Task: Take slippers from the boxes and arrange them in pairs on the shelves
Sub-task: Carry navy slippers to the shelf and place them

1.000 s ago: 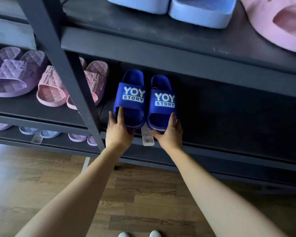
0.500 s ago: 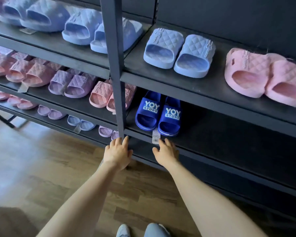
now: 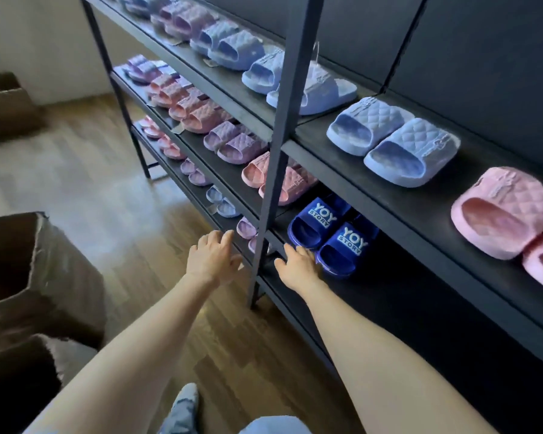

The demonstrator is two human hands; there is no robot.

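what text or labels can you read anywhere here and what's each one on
"YOY STORY" on the strap of the left dark blue slipper.
"YOY STORY" on the strap of the right dark blue slipper.
Small raised marks on the quilted light blue slippers and pink slippers: too blurred to read.
Paper tags hanging at the shelf edges: too small to read.
Nothing legible on the cardboard boxes.

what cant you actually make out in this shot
- Head view: insides of the open cardboard boxes are dark, so their contents are unknown.
- Pink slippers on the top shelf: the nearer one is cut off by the right edge.
- Far-end slippers are too small and blurred to count.
- Right hand covers part of the dark blue slippers' front edge; contact is unclear.
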